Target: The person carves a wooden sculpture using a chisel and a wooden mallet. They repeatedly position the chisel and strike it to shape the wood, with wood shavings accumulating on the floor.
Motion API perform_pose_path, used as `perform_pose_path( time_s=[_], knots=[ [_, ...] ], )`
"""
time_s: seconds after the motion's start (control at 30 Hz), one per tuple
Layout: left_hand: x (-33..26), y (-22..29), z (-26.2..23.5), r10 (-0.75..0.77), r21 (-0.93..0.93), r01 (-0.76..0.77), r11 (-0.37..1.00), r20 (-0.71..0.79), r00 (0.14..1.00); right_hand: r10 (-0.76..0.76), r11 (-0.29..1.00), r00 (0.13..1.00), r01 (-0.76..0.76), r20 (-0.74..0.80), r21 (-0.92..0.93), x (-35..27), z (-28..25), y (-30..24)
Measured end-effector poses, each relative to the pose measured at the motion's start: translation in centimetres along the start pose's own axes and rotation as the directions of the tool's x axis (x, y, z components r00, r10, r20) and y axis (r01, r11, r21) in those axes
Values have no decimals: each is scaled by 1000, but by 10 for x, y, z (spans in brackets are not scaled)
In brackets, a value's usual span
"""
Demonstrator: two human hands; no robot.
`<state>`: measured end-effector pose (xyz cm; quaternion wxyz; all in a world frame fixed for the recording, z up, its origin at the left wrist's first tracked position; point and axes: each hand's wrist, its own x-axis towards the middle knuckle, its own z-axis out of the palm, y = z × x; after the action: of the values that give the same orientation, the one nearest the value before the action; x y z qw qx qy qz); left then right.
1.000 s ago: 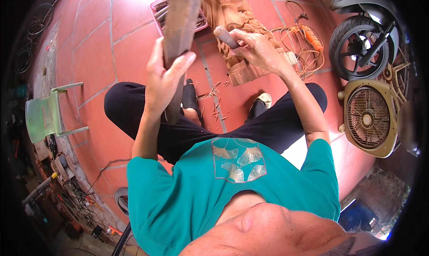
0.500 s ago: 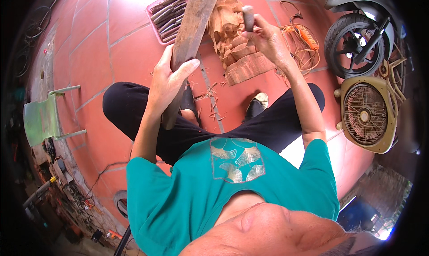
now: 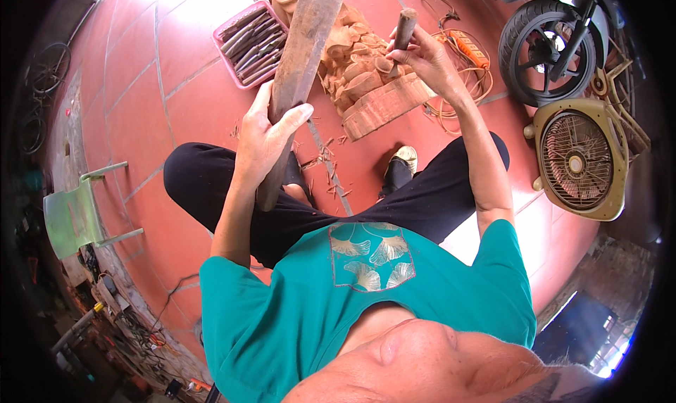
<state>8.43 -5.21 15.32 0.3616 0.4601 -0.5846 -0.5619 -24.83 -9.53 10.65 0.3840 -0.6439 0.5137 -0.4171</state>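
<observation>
A long, flat wooden mallet (image 3: 307, 42) is gripped in my left hand (image 3: 262, 144), its broad end raised and its narrow end hanging above my lap. My right hand (image 3: 431, 64) pinches a chisel (image 3: 405, 28) by its wooden handle. The chisel stands nearly upright with its lower end at the carving's right side; whether the edge touches the wood I cannot tell. In front of my feet lies the reddish-brown wood carving (image 3: 352, 76), with rounded, lumpy relief and a flat base turned toward me. The mallet partly hides its left side.
Left of the mallet, a pink tray (image 3: 233, 71) holds several carving tools. At right are an orange power strip (image 3: 470, 49) with coiled cord, a motorbike wheel (image 3: 552, 51) and a box fan (image 3: 577, 162). A green chair (image 3: 74, 221) stands left. Wood chips (image 3: 328, 158) litter the tiles.
The carving and tray sit lower and further left in the picture. My right hand has shifted slightly right and down, tilting the chisel handle. My left hand still holds the mallet much as before.
</observation>
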Motion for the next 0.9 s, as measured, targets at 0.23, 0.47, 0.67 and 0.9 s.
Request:
perform_pose_path(
  time_s=[0.23, 0.47, 0.67, 0.9],
  knots=[
    [7, 6, 10, 19, -17, -18, 1000, 39, 999, -2, 995, 997, 10, 82, -95, -1, 13, -9],
    [8, 18, 13, 96, -53, -98, 994, -29, 995, -37, 986, 991, 57, 129, -157, 6, 22, -16],
    [13, 17, 26, 173, 263, -176, 949, 36, 984, 1, 981, 984, 33, 178, -192, 13, 21, -16],
    [8, 29, 13, 45, -59, -44, 997, 16, 999, -64, 971, 986, 98, 157, -216, 8, 26, -19]
  ],
)
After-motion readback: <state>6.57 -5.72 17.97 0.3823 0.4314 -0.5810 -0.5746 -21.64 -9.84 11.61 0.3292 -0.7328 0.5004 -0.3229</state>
